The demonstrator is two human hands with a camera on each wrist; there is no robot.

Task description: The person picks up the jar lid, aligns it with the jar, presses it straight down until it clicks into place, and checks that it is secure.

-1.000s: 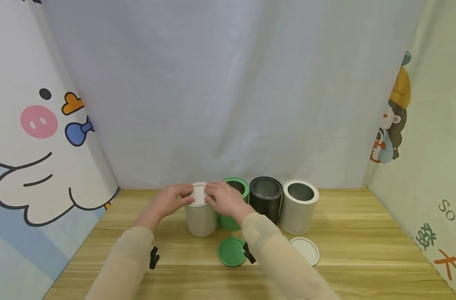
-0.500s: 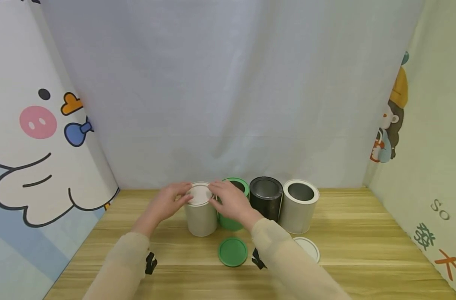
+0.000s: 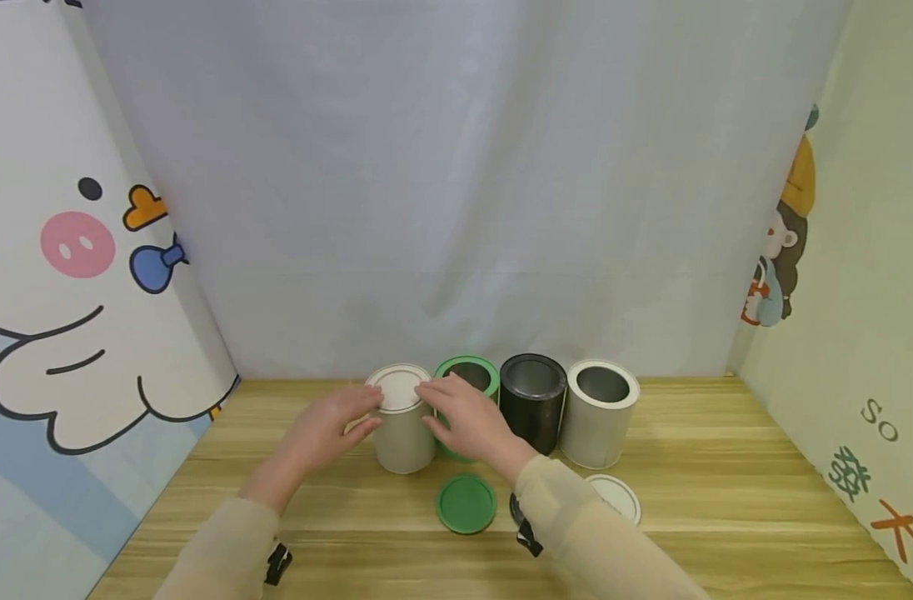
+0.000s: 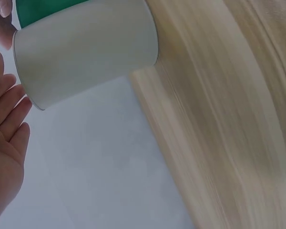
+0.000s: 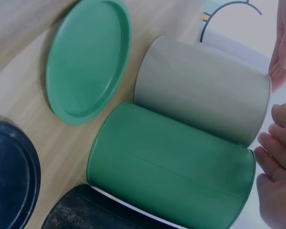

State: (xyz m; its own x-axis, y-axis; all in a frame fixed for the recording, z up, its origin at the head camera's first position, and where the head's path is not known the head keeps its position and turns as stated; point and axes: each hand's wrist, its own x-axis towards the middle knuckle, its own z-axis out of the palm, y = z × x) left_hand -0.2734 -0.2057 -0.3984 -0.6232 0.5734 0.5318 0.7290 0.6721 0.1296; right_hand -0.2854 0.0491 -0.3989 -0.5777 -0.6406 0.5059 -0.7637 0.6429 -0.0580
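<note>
A light grey can (image 3: 404,442) stands at the left end of a row, its white lid (image 3: 399,389) seated in the top. My left hand (image 3: 325,429) is at the left side of its rim, fingers relaxed and fairly straight. Across from it, my right hand (image 3: 470,417) has its fingertips by the right of the rim, above the green can (image 5: 171,162). Whether the fingertips touch the lid is hard to tell. Both palms face the can in the wrist views, and neither hand grips anything.
An open black can (image 3: 531,408) and an open white can (image 3: 597,425) continue the row. In front lie a green lid (image 3: 466,504), a white lid (image 3: 617,497) and a black lid (image 5: 12,176), partly behind the right sleeve. A grey curtain (image 3: 464,208) hangs behind the table.
Both hands have drawn back from the grey can's lid, the left toward the lower left and the right slightly rightward. More of the lid shows. The cans have not moved.
</note>
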